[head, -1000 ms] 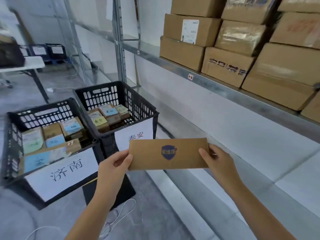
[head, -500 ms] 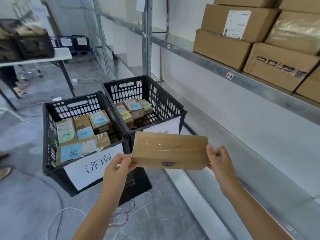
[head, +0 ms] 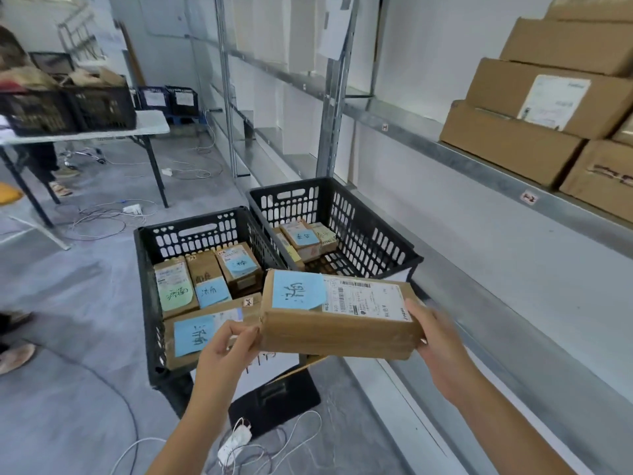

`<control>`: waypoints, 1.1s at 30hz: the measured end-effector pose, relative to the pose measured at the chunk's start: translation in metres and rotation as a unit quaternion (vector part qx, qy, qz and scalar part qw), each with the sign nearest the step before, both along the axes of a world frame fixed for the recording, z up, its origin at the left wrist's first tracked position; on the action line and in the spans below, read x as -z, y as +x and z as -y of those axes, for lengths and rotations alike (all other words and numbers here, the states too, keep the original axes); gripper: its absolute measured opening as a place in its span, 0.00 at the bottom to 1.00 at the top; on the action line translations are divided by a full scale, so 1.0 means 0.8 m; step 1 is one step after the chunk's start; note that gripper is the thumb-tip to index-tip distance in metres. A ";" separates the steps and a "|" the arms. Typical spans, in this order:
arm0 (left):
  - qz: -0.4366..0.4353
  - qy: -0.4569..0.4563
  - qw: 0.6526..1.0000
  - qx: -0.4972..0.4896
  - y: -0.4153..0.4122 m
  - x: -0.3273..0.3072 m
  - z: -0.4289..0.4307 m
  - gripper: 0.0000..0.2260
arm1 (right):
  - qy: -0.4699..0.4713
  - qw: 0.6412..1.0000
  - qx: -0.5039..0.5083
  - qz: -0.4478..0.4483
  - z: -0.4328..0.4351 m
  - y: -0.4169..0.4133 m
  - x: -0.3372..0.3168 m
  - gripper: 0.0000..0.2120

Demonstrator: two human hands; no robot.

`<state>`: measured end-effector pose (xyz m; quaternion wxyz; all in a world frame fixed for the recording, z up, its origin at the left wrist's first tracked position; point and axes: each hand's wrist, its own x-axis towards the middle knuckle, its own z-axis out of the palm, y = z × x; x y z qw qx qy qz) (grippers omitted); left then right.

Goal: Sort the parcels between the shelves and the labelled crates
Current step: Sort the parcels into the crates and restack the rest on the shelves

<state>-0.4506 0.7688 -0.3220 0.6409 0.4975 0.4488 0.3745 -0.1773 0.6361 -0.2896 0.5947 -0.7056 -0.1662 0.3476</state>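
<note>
Cardboard boxes (head: 507, 145) on shelf (head: 479, 162), cables (head: 102, 219) on floor (head: 68, 289)

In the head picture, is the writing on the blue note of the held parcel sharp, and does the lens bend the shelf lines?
Head view: writing on the blue sticky note on the brown cardboard parcel is fairly sharp; the grey metal shelf edge and upright post tilt and bow, wide-angle distortion.

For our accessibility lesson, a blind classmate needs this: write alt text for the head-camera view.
A person's left grip and right grip hold a brown parcel, with its blue note and shipping label facing up, in front of two black crates of smaller parcels. Cardboard boxes sit on a metal shelf at right.
</note>
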 end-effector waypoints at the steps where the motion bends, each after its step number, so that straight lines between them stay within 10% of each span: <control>1: 0.007 -0.002 1.000 0.008 -0.006 0.001 -0.007 0.10 | 0.003 1.000 0.001 0.012 -0.008 -0.006 0.000 0.17; 12: 0.003 -0.027 1.000 0.012 -0.053 0.004 -0.071 0.36 | 0.006 0.997 -0.056 0.053 -0.077 -0.056 0.007 0.16; 25: 0.012 -0.025 0.999 -0.028 -0.034 -0.004 -0.159 0.31 | -0.003 0.982 -0.165 0.097 -0.225 -0.014 -0.027 0.19; 33: -0.038 0.003 0.989 -0.146 -0.068 -0.014 -0.247 0.27 | -0.012 0.970 -0.240 -0.040 -0.383 -0.033 -0.015 0.33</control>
